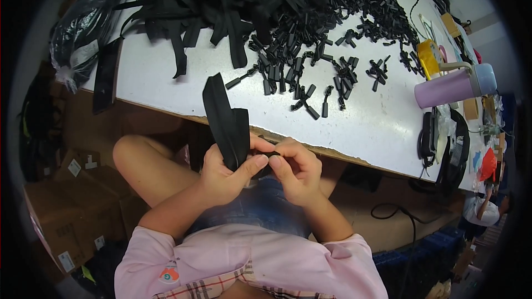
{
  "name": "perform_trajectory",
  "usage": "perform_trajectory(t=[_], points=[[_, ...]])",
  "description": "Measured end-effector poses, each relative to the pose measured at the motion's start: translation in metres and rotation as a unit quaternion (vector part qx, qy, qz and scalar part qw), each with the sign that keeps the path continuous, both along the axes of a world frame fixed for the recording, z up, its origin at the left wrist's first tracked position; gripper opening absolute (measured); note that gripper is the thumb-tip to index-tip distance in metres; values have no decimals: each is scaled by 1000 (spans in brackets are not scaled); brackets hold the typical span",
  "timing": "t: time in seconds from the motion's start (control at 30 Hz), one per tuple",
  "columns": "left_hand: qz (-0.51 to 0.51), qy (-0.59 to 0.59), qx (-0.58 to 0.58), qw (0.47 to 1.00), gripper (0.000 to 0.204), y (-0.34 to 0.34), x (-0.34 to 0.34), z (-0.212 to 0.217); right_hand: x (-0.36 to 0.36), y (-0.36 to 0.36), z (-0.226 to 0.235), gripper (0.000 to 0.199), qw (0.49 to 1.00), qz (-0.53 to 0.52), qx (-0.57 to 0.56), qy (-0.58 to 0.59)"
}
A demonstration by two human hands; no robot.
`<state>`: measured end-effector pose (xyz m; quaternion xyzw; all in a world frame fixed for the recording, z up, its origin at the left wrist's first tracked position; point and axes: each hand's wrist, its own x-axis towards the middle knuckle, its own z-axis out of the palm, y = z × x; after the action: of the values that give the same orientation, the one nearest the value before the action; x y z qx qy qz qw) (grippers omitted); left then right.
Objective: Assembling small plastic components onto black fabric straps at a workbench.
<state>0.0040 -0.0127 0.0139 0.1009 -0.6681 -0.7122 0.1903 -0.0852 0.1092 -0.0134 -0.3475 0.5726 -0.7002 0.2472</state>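
My left hand (221, 181) is closed round a folded black zipper tape (226, 122), whose two ends stand up above my fist near the table edge. Close beside it, above my lap, my right hand (299, 173) pinches a small dark piece at the fingertips of both hands. The fingers mostly cover that piece, so I cannot tell whether it is the zipper's end or a slider. Ahead on the white table (160, 86) lies a large spread of black zipper sliders with long pulls (285, 61). More black zipper tapes (221, 0) are heaped to their left.
A lilac tumbler (443, 89) lies at the table's right, by a yellow packet (428, 58) and a black strap (457, 144). Plastic-wrapped black goods (83, 27) rest at the left. Cardboard boxes (77, 210) stand on the floor, left. A dark cable (413, 224) hangs at right.
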Motion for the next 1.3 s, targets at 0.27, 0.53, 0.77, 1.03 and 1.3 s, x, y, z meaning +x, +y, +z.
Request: perform_trajectory(t=[0.27, 0.53, 0.77, 1.03, 1.3], points=[[32, 11, -44, 998, 9, 5, 2, -3, -7, -4, 15, 9, 1000, 14, 13, 9], [107, -67, 29, 992, 14, -8, 0, -7, 3, -4, 5, 7, 983, 68, 119, 125], [2, -37, -73, 997, 9, -5, 5, 0, -10, -1, 22, 11, 989, 2, 34, 143], [3, 45, -124, 991, 7, 0, 9, 4, -14, 4, 38, 14, 983, 41, 24, 175], [-80, 77, -111, 988, 7, 2, 11, 1, -23, 6, 48, 13, 969, 166, 53, 178]])
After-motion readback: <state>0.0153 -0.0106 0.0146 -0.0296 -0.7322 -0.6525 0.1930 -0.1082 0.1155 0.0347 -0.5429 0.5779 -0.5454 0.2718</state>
